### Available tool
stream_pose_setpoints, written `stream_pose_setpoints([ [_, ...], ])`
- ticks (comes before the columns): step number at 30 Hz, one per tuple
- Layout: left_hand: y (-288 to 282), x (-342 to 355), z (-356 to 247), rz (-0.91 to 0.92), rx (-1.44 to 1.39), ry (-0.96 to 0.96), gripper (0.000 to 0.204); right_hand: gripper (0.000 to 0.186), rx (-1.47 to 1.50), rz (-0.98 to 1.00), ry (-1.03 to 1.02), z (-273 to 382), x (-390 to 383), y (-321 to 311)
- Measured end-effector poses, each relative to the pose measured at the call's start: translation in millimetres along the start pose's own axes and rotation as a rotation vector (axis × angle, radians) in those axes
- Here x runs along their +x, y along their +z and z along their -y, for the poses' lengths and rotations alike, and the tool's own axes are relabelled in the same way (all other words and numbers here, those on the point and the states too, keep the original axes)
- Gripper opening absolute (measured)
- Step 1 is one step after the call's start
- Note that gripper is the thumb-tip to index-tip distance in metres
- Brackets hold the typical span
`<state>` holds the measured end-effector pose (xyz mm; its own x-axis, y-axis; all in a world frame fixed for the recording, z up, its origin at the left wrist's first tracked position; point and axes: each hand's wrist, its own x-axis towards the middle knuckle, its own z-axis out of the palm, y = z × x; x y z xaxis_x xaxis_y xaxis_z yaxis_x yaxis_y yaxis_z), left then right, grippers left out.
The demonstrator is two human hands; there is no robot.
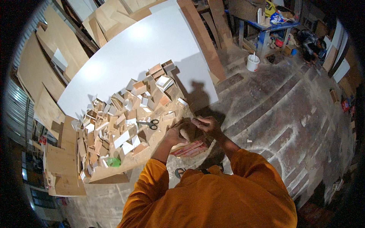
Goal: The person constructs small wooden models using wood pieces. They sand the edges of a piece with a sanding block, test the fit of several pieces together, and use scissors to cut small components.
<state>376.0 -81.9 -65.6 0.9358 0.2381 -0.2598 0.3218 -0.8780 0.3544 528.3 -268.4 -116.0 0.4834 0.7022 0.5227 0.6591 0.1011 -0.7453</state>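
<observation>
At the near right edge of a wooden worktable point(125, 170), my left hand point(175, 136) is closed on a small brown piece point(190, 128), whose kind I cannot make out in the shadow. My right hand point(207, 124) faces it from the right, fingers bent and pressed together at the piece's far side; whatever they pinch is too small to name. Black-handled scissors point(153, 124) lie on the table just left of my hands. Around them spreads a heap of small wood and white board offcuts point(125, 138), some joined into little box shapes point(164, 83).
A large white panel point(125, 53) stands behind the table, with plywood sheets point(62, 41) at the left. A green plastic item point(113, 162) lies among the offcuts. To the far right are a white bucket point(253, 62), a blue bench point(262, 28) and a crouching person point(312, 45).
</observation>
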Motion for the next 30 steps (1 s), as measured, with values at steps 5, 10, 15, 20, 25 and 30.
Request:
stream_pose_setpoints([
  [5,-8.9,-6.8,-23.1,0.006,0.109,-0.004,0.123,0.043,0.416,-0.010,0.468,-20.8,-73.6,-17.3],
  [10,9.0,-16.7,-58.6,-0.158,0.203,-0.033,0.112,0.045,0.946,0.050,0.712,-16.2,-114.7,-31.8],
  [15,37.0,-18.6,-27.9,-0.289,-0.064,0.117,0.079,0.039,0.660,-0.014,0.453,62.0,-65.3,-39.6],
  [20,56.1,-18.7,-8.1,-0.374,-0.103,0.213,0.060,0.041,-0.154,-0.004,-0.060,81.3,-5.3,-15.4],
  [25,76.6,-7.2,3.8,-0.340,-0.700,0.198,0.057,0.042,-0.210,0.084,-0.040,89.8,18.8,11.8],
  [30,99.0,-0.8,10.8,-0.352,-1.073,0.235,0.055,0.039,-0.221,0.328,-0.117,118.8,-5.9,21.0],
])
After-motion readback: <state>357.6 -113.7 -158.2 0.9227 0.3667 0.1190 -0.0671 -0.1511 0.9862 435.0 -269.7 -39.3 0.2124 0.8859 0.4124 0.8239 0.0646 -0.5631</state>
